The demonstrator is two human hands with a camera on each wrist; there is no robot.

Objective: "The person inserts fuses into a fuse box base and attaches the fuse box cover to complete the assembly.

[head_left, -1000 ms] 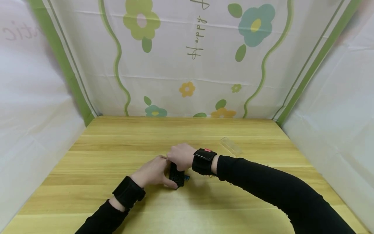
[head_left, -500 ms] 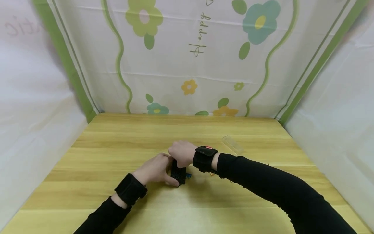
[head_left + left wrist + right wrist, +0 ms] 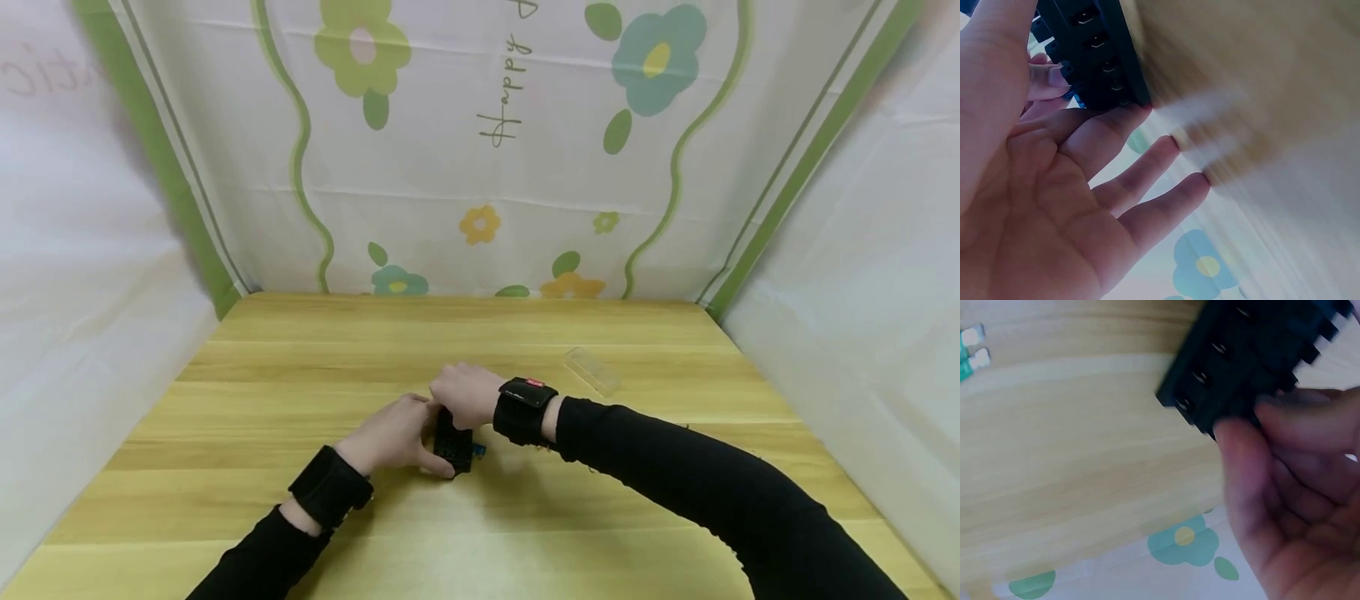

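On my head view the black block (image 3: 453, 454) sits on or just above the tabletop (image 3: 622, 533), the left hand (image 3: 393, 437) gripping it by its ends, the right hand (image 3: 467, 396) pinching its far end; whether those fingertips hold some smaller part, I can't tell. Only there do I get the clear plastic piece (image 3: 592, 371), beyond the block and rightward. Both wrist views add the block's metal-lined openings; the right wrist's alone shows green pieces (image 3: 967, 365) apart from it.
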